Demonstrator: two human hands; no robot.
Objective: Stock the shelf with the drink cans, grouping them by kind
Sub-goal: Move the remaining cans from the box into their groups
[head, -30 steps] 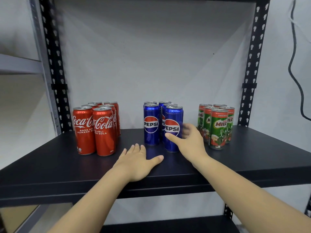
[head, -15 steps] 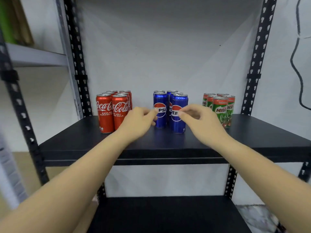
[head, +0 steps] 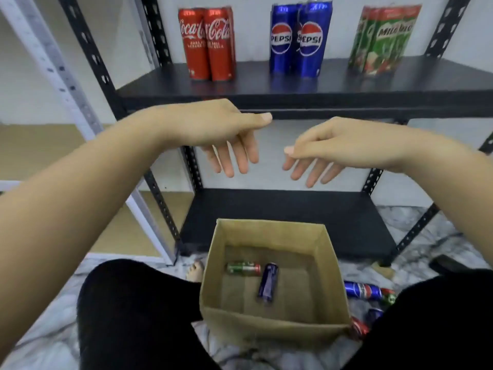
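Hands: my left hand point(head: 213, 129) and right hand point(head: 344, 145) hang empty, fingers loose, above the box point(head: 274, 324).
Cans: blue can point(head: 268, 283) and green can point(head: 244, 268) lie on the box floor.
Next: I'd take one per hand, stand each behind its group on the shelf point(head: 266, 89).

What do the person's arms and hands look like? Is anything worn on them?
Both forearms are bare, with no sleeves in view. The left hand and right hand wear no gloves, rings, watch or bracelet. The fingernails are short and plain.
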